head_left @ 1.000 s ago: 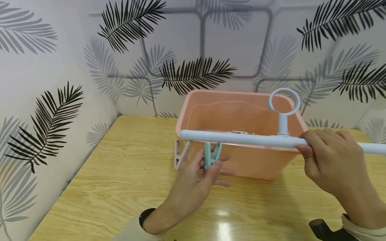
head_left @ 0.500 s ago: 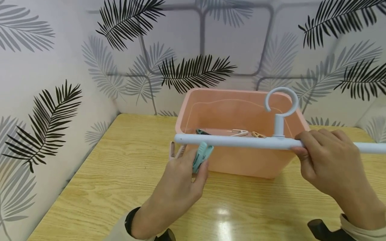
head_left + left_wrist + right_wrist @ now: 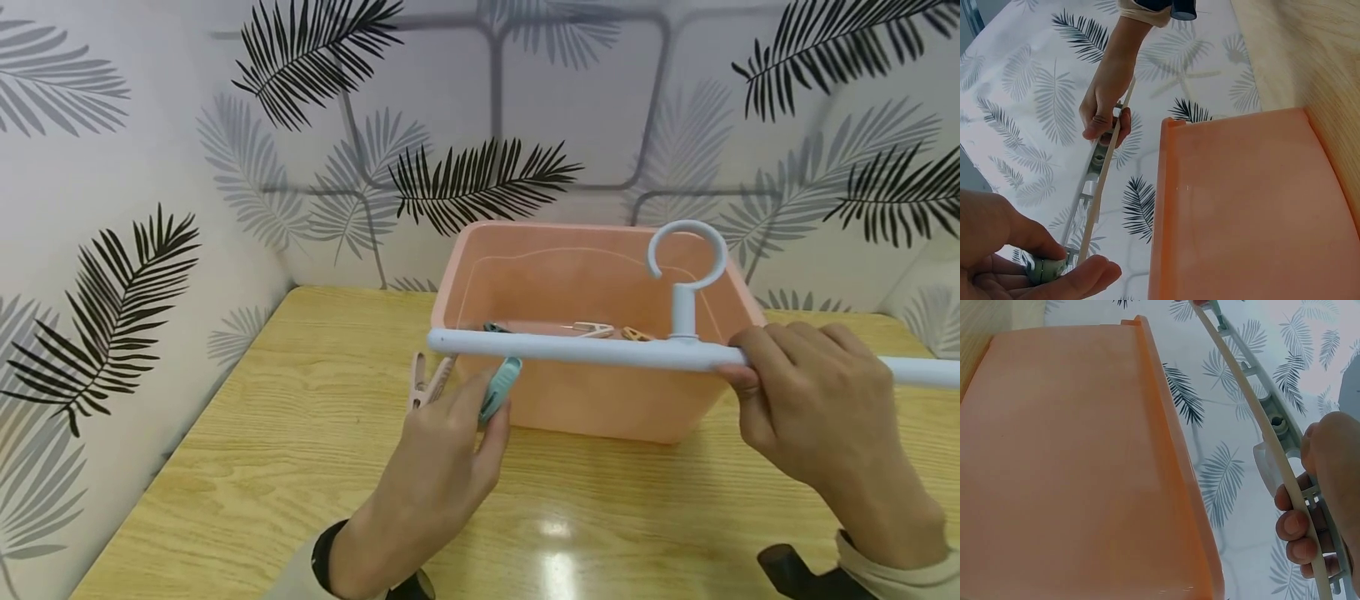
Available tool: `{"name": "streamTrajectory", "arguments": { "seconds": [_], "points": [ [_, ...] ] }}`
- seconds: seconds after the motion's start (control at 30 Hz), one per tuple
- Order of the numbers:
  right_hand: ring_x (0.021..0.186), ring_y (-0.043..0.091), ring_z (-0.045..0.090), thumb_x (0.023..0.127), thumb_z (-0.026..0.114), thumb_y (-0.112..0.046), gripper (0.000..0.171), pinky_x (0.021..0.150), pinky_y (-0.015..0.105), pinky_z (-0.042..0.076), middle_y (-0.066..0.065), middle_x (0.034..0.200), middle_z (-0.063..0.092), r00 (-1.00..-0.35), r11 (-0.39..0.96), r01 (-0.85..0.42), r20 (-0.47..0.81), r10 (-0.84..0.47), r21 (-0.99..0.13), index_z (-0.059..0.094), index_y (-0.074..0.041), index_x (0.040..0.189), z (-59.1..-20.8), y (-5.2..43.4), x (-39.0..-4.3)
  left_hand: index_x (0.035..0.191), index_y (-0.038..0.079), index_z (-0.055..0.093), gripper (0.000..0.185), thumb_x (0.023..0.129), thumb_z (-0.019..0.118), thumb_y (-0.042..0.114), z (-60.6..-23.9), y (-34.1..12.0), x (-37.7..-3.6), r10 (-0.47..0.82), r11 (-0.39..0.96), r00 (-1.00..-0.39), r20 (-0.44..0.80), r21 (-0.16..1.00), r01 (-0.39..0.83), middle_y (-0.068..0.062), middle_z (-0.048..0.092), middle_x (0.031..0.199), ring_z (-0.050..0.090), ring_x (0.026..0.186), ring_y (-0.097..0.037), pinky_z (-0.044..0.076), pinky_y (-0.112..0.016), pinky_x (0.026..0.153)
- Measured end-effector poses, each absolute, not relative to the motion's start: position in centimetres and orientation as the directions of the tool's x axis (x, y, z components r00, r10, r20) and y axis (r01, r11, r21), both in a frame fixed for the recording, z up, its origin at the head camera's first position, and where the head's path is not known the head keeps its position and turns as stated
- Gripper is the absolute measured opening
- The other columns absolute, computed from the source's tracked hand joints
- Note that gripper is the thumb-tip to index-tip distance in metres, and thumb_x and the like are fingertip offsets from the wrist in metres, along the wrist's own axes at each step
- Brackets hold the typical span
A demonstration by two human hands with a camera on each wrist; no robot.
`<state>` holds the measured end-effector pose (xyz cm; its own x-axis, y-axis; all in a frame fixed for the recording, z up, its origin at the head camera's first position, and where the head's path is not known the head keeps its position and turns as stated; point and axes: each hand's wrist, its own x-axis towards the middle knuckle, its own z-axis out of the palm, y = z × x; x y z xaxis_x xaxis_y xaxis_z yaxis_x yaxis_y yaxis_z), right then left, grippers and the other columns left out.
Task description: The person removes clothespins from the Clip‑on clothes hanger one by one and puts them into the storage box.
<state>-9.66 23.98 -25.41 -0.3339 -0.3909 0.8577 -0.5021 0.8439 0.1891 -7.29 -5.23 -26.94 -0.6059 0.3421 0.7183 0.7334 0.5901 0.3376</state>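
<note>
Left hand (image 3: 442, 442) has swung the teal clothespin (image 3: 500, 389) up under the hanger bar (image 3: 570, 350), pinching it; right hand (image 3: 817, 400) grips bar—keep it level, square the peg.

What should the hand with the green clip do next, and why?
Probably squeeze the teal clip open and lift it a little onto the pale blue bar. The left hand pinches the clip just under the bar's end, not yet clamped on, and the right hand holds the bar level above the pink tub.
</note>
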Motion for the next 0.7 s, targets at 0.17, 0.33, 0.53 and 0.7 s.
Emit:
{"name": "streamTrajectory", "arguments": {
  "seconds": [0.17, 0.33, 0.53, 0.7],
  "points": [
    [0.058, 0.037, 0.058, 0.102, 0.037, -0.037, 0.05, 0.055, 0.047, 0.039, 0.012, 0.06, 0.054, -0.314, 0.839, -0.514, 0.87, -0.381, 0.182, 0.053, 0.001, 0.073, -25.3, 24.1, -9.7, 0.09, -0.002, 0.059, 0.01, 0.085, 0.067, -0.007, -26.9, -5.4, -7.0, 0.353, 0.593, -0.624, 0.698, 0.349, 0.726, 0.002, 0.049, 0.063, 0.044, 0.052, -0.004, 0.055, -0.028, 0.066],
    [0.061, 0.038, 0.059, 0.102, 0.037, -0.04, 0.053, 0.057, 0.048, 0.04, 0.016, 0.065, 0.059, -0.32, 0.853, -0.495, 0.879, -0.352, 0.162, 0.053, 0.002, 0.073, -25.2, 24.6, -9.8, 0.091, -0.004, 0.06, 0.009, 0.085, 0.066, -0.007, -26.7, -5.5, -6.8, 0.365, 0.587, -0.641, 0.675, 0.368, 0.721, 0.002, 0.046, 0.062, 0.04, 0.05, -0.004, 0.042, -0.015, 0.047],
    [0.061, 0.038, 0.058, 0.102, 0.036, -0.04, 0.053, 0.058, 0.048, 0.04, 0.017, 0.065, 0.058, -0.349, 0.862, -0.479, 0.865, -0.361, 0.166, 0.053, 0.002, 0.074, -25.2, 25.0, -9.8, 0.091, -0.005, 0.06, 0.009, 0.085, 0.065, -0.008, -26.6, -5.6, -6.7, 0.375, 0.59, -0.656, 0.655, 0.377, 0.714, 0.002, 0.044, 0.061, 0.038, 0.049, -0.004, 0.034, -0.013, 0.042],
    [0.062, 0.038, 0.058, 0.102, 0.035, -0.04, 0.053, 0.058, 0.049, 0.041, 0.017, 0.066, 0.059, -0.37, 0.866, -0.471, 0.854, -0.367, 0.168, 0.053, 0.002, 0.074, -25.2, 25.2, -9.8, 0.09, -0.004, 0.061, 0.008, 0.084, 0.066, -0.008, -26.5, -5.6, -6.7, 0.374, 0.61, -0.654, 0.657, 0.357, 0.707, 0.0, 0.049, 0.062, 0.039, 0.049, -0.005, 0.036, -0.014, 0.043]
  ]
}}
